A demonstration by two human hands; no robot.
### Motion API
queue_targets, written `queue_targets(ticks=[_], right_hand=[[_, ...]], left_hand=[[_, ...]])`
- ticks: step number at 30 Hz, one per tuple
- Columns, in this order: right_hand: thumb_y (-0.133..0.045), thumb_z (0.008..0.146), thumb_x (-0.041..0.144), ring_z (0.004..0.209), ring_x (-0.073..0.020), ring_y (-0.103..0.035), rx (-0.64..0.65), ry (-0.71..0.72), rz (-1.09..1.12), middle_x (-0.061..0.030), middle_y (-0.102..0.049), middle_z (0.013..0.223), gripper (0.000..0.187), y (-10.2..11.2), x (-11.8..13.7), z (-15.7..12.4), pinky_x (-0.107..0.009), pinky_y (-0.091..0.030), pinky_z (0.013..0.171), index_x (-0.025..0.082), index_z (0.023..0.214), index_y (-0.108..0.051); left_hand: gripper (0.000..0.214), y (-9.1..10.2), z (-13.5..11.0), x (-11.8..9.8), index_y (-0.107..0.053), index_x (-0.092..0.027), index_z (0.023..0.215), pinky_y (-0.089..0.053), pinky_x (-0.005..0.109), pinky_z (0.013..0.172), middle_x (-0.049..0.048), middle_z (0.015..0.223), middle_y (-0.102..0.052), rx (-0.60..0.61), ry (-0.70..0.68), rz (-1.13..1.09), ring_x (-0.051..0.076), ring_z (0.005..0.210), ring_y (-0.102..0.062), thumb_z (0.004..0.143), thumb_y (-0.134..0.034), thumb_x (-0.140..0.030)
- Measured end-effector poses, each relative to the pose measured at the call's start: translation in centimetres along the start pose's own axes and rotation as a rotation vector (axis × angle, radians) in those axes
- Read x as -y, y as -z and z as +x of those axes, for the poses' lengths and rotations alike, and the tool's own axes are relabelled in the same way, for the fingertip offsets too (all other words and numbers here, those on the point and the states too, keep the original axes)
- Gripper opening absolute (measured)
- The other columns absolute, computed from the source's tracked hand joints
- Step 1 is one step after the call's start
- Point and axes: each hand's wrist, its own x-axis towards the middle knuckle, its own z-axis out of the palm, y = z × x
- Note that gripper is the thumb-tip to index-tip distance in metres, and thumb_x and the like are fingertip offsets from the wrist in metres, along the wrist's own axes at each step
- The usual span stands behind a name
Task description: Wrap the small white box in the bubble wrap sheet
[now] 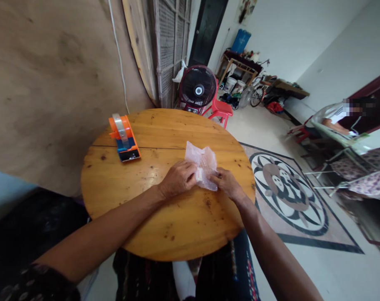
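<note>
A sheet of pinkish, see-through bubble wrap (201, 161) lies partly folded on the round wooden table (152, 175). My left hand (179, 177) is closed on its left edge, fingertips pinched near the middle. On the opposite side my right hand (225, 182) grips the lower right corner. A small pale patch shows between the hands; whether something lies inside the wrap I cannot tell. To the left stands an orange and blue tape dispenser (124, 138) with a roll of clear tape, apart from both hands.
Behind the table stand a dark red fan (198, 88) and a red plastic chair (219, 109). A large wooden board (58, 83) leans along the left side. At far right a person (330, 117) sits at another table.
</note>
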Motion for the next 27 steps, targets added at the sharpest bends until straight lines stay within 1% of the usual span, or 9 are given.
queue_targets(ticks=[5, 7, 10, 12, 16, 20, 23, 25, 27], right_hand=[[-0.052, 0.080, 0.046, 0.056, -0.0118, -0.042, -0.072, 0.087, 0.084, 0.0016, -0.049, 0.063, 0.030, -0.6, 0.5, -0.1, -0.023, -0.033, 0.050, 0.018, 0.068, -0.052], [-0.051, 0.080, 0.047, 0.056, -0.0120, -0.042, -0.127, 0.117, 0.108, 0.0016, -0.048, 0.063, 0.030, -1.1, 0.6, -0.1, -0.024, -0.034, 0.050, 0.019, 0.068, -0.051], [-0.054, 0.079, 0.046, 0.054, -0.0116, -0.041, -0.234, 0.100, 0.154, 0.0022, -0.047, 0.059, 0.030, -1.9, 0.9, -0.2, -0.023, -0.033, 0.049, 0.019, 0.066, -0.049], [-0.056, 0.078, 0.045, 0.052, -0.0111, -0.041, -0.274, 0.090, 0.205, 0.0024, -0.048, 0.058, 0.029, -2.4, 1.2, -0.3, -0.023, -0.033, 0.048, 0.019, 0.066, -0.051], [-0.060, 0.076, 0.044, 0.051, -0.0109, -0.044, -0.273, 0.073, 0.283, 0.0019, -0.052, 0.059, 0.027, -3.1, 1.7, -0.5, -0.023, -0.037, 0.047, 0.018, 0.070, -0.055], [-0.062, 0.074, 0.046, 0.049, -0.0116, -0.048, -0.239, 0.051, 0.327, 0.0009, -0.056, 0.058, 0.028, -3.5, 2.0, -0.1, -0.023, -0.041, 0.046, 0.018, 0.072, -0.058], [-0.061, 0.074, 0.044, 0.047, -0.0108, -0.047, -0.216, 0.077, 0.306, 0.0014, -0.055, 0.056, 0.027, -3.7, 2.2, 0.3, -0.023, -0.040, 0.045, 0.018, 0.070, -0.057], [-0.061, 0.075, 0.041, 0.047, -0.0107, -0.048, -0.198, 0.091, 0.278, 0.0014, -0.055, 0.056, 0.024, -3.7, 2.5, 0.4, -0.023, -0.040, 0.046, 0.018, 0.068, -0.057], [-0.061, 0.075, 0.038, 0.048, -0.0114, -0.051, -0.154, 0.095, 0.270, 0.0008, -0.057, 0.056, 0.022, -3.5, 3.0, 0.4, -0.023, -0.042, 0.048, 0.018, 0.067, -0.058]], left_hand=[[0.014, 0.2, 0.1, -0.1, -0.060, -0.017, 0.085, -0.050, 0.037, 0.086, 0.0097, 0.098, -0.069, 0.018, -0.002, 0.011, 0.022, 0.096, -0.062, 0.081, -0.048, -0.010], [0.013, 0.3, 0.2, -0.2, -0.060, -0.017, 0.083, -0.050, 0.037, 0.084, 0.0095, 0.096, -0.069, 0.033, 0.004, 0.017, 0.022, 0.094, -0.063, 0.081, -0.048, -0.011], [0.013, 0.4, 0.3, -0.3, -0.060, -0.017, 0.081, -0.049, 0.036, 0.082, 0.0085, 0.092, -0.069, 0.049, 0.007, 0.039, 0.022, 0.090, -0.062, 0.082, -0.048, -0.012], [0.013, 0.4, 0.3, -0.3, -0.060, -0.017, 0.081, -0.048, 0.036, 0.082, 0.0082, 0.093, -0.069, 0.055, 0.008, 0.048, 0.021, 0.089, -0.062, 0.082, -0.048, -0.013], [0.012, 0.3, 0.3, -0.3, -0.061, -0.017, 0.084, -0.047, 0.036, 0.082, 0.0078, 0.090, -0.068, 0.066, 0.019, 0.056, 0.022, 0.090, -0.061, 0.082, -0.049, -0.014], [0.013, 0.3, 0.3, -0.4, -0.062, -0.017, 0.083, -0.047, 0.037, 0.084, 0.0075, 0.087, -0.068, 0.062, 0.026, 0.058, 0.022, 0.091, -0.060, 0.083, -0.050, -0.014], [0.011, 0.4, 0.3, -0.4, -0.063, -0.017, 0.083, -0.046, 0.038, 0.085, 0.0084, 0.097, -0.066, 0.036, 0.018, 0.068, 0.022, 0.094, -0.058, 0.083, -0.052, -0.016], [0.011, 0.5, 0.3, -0.5, -0.065, -0.018, 0.081, -0.045, 0.037, 0.084, 0.0090, 0.102, -0.063, 0.004, 0.036, 0.095, 0.022, 0.093, -0.056, 0.082, -0.055, -0.020], [0.013, 0.7, 0.3, -0.6, -0.067, -0.019, 0.078, -0.045, 0.036, 0.079, 0.0085, 0.097, -0.060, -0.021, 0.064, 0.120, 0.021, 0.088, -0.053, 0.082, -0.056, -0.024]])
